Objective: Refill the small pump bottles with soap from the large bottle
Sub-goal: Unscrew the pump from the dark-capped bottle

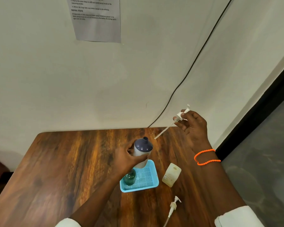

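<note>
My left hand (pixel 128 158) grips a white bottle with a dark blue open-necked top (pixel 143 149), held upright above the far end of a light blue tray (pixel 152 182). My right hand (pixel 193 126) holds a white pump head (pixel 181 114) up in the air, its dip tube slanting down-left toward the bottle's neck without touching it. A small green-tinted bottle (pixel 129 177) stands in the tray's near left corner. A pale yellowish bottle (pixel 171 175) with no pump stands on the table right of the tray.
A second white pump head with its tube (pixel 173 208) lies on the wooden table (pixel 64 169) near the front edge. A black cable (pixel 195 61) runs down the wall behind. A printed sheet (pixel 97 18) hangs on the wall.
</note>
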